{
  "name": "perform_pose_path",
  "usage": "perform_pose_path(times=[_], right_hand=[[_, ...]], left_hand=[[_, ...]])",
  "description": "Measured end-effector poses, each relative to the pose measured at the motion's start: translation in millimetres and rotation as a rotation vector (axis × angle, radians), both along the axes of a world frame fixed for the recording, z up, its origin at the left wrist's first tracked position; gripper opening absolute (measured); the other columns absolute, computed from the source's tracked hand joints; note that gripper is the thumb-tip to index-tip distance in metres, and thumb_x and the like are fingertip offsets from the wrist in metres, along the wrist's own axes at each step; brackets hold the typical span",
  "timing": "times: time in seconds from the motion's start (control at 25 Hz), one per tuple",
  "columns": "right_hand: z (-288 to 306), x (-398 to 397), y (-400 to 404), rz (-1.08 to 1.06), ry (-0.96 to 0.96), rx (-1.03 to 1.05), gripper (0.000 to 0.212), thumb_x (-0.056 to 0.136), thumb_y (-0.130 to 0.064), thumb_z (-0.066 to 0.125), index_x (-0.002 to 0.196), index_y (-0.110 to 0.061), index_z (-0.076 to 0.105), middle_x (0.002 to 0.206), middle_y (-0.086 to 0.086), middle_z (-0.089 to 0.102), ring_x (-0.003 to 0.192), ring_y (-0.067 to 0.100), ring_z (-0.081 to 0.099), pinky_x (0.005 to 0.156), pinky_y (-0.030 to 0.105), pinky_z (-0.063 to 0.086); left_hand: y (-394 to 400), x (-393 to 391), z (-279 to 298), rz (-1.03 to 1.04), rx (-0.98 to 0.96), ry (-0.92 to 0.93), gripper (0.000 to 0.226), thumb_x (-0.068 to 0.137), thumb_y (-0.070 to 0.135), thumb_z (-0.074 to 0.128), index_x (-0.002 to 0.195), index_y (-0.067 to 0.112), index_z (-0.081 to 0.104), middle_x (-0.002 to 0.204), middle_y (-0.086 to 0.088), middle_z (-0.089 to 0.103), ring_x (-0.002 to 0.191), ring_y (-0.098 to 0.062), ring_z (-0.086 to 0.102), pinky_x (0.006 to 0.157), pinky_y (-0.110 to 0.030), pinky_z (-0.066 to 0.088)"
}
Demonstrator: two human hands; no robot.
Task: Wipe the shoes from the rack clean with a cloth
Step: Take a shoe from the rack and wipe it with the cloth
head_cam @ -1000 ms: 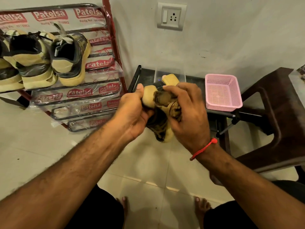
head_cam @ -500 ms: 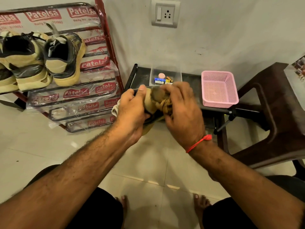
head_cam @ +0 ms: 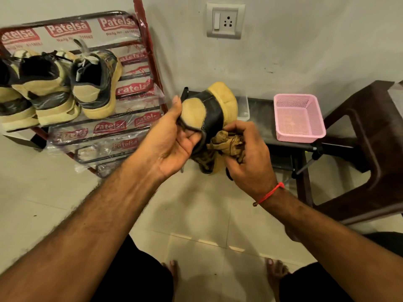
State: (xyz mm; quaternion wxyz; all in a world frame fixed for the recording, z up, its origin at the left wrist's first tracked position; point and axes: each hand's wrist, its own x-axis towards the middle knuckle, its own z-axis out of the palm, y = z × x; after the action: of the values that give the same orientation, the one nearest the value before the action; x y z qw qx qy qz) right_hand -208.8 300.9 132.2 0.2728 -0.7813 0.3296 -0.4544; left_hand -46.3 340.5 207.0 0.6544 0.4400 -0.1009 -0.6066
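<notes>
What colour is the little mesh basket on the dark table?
Pink. The basket shows plainly in the head view, right of the held shoe.

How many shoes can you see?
4: one shoe held by the left hand, three on the rack. More may be hidden past the left edge.

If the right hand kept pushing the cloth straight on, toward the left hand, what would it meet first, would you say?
Most likely the shoe: the right hand bunches the cloth against its side, and the left hand grips the heel just beyond.

Pale wall (head_cam: 305, 40), tiled floor (head_cam: 207, 214), brown chair (head_cam: 370, 149)
</notes>
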Motion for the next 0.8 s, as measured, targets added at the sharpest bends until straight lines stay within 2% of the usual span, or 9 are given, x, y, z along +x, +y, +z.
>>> perform_pose_path(times=[0.08, 0.24, 0.28, 0.36, 0.44, 0.56, 0.64, 0.72, 0.8], right_hand=[[-3.8, -3.5, -0.6, -0.014, -0.029, -0.026, 0.039, 0.076, 0.001, 0.068, 0.113, -0.004, 0.055, 0.106, 0.011, 0.06, 0.093, 0.017, 0.059, 0.085, 0.018, 0.047], [1.1, -9.7, -14.4, -0.037, -0.12, -0.02, 0.035, 0.076, -0.013, 0.063, 0.109, -0.006, 0.056, 0.101, 0.01, 0.062, 0.09, 0.023, 0.062, 0.081, 0.031, 0.052], [2.0, -10.0, -15.4, -0.034, -0.141, -0.017, 0.034, 0.076, -0.012, 0.063, 0.109, -0.005, 0.056, 0.101, 0.01, 0.062, 0.09, 0.025, 0.062, 0.08, 0.034, 0.053], [5.0, -8.7, -14.2, -0.006, -0.196, -0.01, 0.034, 0.079, -0.006, 0.064, 0.111, -0.003, 0.056, 0.103, 0.011, 0.062, 0.093, 0.028, 0.062, 0.083, 0.039, 0.054], [10.9, -6.9, -12.1, -0.002, -0.198, -0.047, 0.033, 0.081, 0.0, 0.067, 0.113, 0.001, 0.058, 0.105, 0.014, 0.062, 0.097, 0.029, 0.062, 0.087, 0.039, 0.053], [12.8, -3.6, -13.4, 0.052, -0.044, -0.156, 0.029, 0.083, -0.004, 0.071, 0.11, 0.001, 0.063, 0.104, 0.014, 0.062, 0.097, 0.026, 0.06, 0.09, 0.026, 0.048], [-0.1, -4.5, -8.6, 0.115, 0.157, -0.136, 0.035, 0.084, -0.026, 0.068, 0.111, -0.003, 0.064, 0.105, 0.012, 0.061, 0.096, 0.024, 0.06, 0.089, 0.018, 0.046], [-17.4, -10.0, -3.3, 0.195, 0.368, -0.106, 0.05, 0.082, -0.046, 0.059, 0.113, -0.008, 0.064, 0.108, 0.009, 0.059, 0.094, 0.022, 0.061, 0.083, 0.026, 0.055], [-27.9, -15.7, -2.9, 0.258, 0.485, -0.105, 0.055, 0.081, -0.055, 0.054, 0.114, -0.011, 0.064, 0.11, 0.008, 0.058, 0.094, 0.021, 0.062, 0.075, 0.035, 0.061]], left_hand=[[2.6, -6.1, 2.3, -0.077, -0.036, -0.243, 0.049, 0.106, 0.045, 0.044, 0.139, 0.011, 0.057, 0.125, -0.009, 0.072, 0.115, -0.02, 0.07, 0.095, -0.033, 0.059], [6.7, -17.3, -8.1, -0.223, -0.316, -1.091, 0.049, 0.1, 0.037, 0.06, 0.143, 0.016, 0.049, 0.127, 0.006, 0.068, 0.12, -0.005, 0.064, 0.101, -0.03, 0.053], [4.9, -17.2, -11.7, -0.204, -0.376, -1.237, 0.053, 0.098, 0.034, 0.062, 0.144, 0.013, 0.046, 0.124, 0.011, 0.067, 0.118, 0.0, 0.063, 0.099, -0.026, 0.054], [1.1, -13.8, -18.1, -0.092, -0.406, -1.331, 0.049, 0.1, 0.032, 0.059, 0.141, 0.009, 0.047, 0.116, 0.017, 0.065, 0.11, 0.008, 0.063, 0.095, -0.02, 0.054], [-0.5, -11.4, -19.9, 0.002, -0.326, -1.092, 0.041, 0.101, 0.036, 0.056, 0.136, 0.014, 0.051, 0.117, 0.007, 0.071, 0.111, -0.002, 0.067, 0.098, -0.032, 0.056], [-5.9, -5.3, -18.1, 0.122, -0.15, -0.434, 0.035, 0.105, 0.03, 0.054, 0.135, 0.013, 0.056, 0.118, -0.007, 0.074, 0.105, -0.021, 0.074, 0.087, -0.043, 0.061], [-6.4, 3.5, -16.5, 0.22, -0.023, -0.288, 0.031, 0.106, 0.023, 0.053, 0.134, 0.009, 0.058, 0.106, -0.009, 0.078, 0.086, -0.021, 0.077, 0.069, -0.037, 0.063], [-4.7, 12.2, -15.7, 0.268, 0.043, -0.249, 0.03, 0.106, 0.021, 0.053, 0.132, 0.006, 0.058, 0.094, -0.008, 0.078, 0.069, -0.017, 0.076, 0.058, -0.032, 0.06], [-4.7, 20.8, -18.6, 0.284, 0.071, -0.225, 0.033, 0.106, 0.025, 0.054, 0.132, 0.005, 0.059, 0.103, -0.011, 0.078, 0.076, -0.019, 0.076, 0.063, -0.036, 0.062]])
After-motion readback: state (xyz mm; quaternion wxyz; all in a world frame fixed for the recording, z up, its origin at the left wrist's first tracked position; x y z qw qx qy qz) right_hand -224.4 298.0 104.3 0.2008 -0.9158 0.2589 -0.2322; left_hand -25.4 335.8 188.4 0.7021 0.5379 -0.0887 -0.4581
